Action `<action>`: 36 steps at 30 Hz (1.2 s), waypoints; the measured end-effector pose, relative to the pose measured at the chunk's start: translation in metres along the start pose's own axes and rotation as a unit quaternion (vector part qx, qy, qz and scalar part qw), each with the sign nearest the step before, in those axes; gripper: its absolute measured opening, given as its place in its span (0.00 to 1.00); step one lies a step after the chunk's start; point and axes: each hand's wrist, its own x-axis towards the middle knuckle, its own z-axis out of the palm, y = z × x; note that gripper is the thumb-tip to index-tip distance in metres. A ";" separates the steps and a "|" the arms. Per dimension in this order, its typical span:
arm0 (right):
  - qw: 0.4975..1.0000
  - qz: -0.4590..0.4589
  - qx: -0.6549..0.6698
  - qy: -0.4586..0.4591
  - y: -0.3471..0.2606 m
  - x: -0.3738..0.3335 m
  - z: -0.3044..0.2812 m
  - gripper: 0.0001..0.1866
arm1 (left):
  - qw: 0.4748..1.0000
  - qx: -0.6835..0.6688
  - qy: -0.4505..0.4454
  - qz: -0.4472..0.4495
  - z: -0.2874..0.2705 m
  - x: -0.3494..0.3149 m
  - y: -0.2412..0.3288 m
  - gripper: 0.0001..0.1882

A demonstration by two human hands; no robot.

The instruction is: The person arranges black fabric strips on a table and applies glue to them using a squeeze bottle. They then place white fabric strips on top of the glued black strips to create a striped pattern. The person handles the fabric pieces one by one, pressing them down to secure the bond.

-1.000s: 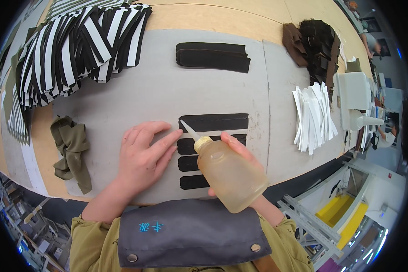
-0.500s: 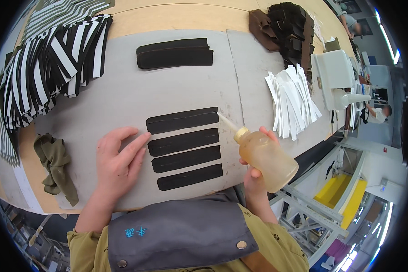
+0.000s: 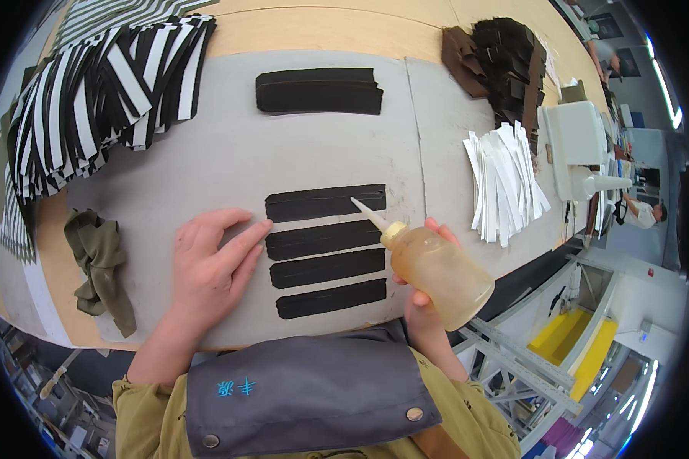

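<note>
Several black fabric strips lie one below another on the grey board; the top strip (image 3: 314, 203) is farthest from me. My right hand (image 3: 429, 264) is wrapped round a translucent squeeze bottle (image 3: 452, 275) of yellowish liquid. The bottle is tilted, and its thin pale nozzle tip is at the top strip's surface, right of its middle. My left hand (image 3: 216, 260) rests on the board with fingers stretched, the index fingertip at the left ends of the upper two strips. Whether it presses on the fabric I cannot tell. Beyond lies a small stack of black pieces (image 3: 318, 92).
Black-and-white strips (image 3: 92, 99) are heaped at the far left, above a crumpled olive cloth (image 3: 99, 268). White strips (image 3: 505, 183) lie to the right, with dark brown pieces (image 3: 505, 73) behind them. A white container (image 3: 578, 134) stands at the right edge. People appear at far right.
The nozzle has moved left along the top strip from its right end to right of its middle. My left hand stays by the strips' left ends. The whole view has shifted slightly.
</note>
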 end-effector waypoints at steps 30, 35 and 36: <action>0.957 0.048 0.280 0.058 -0.050 0.088 -0.117 0.46 | 0.996 -0.086 0.006 -0.031 0.005 -0.006 0.001 0.19; 0.886 -0.074 -0.404 0.214 -0.035 0.126 -0.241 0.45 | 0.990 -0.127 0.015 -0.056 0.005 -0.007 0.002 0.18; 0.838 -0.001 -0.505 0.208 -0.045 0.133 -0.239 0.44 | 0.990 -0.127 0.018 -0.056 0.005 -0.008 0.000 0.18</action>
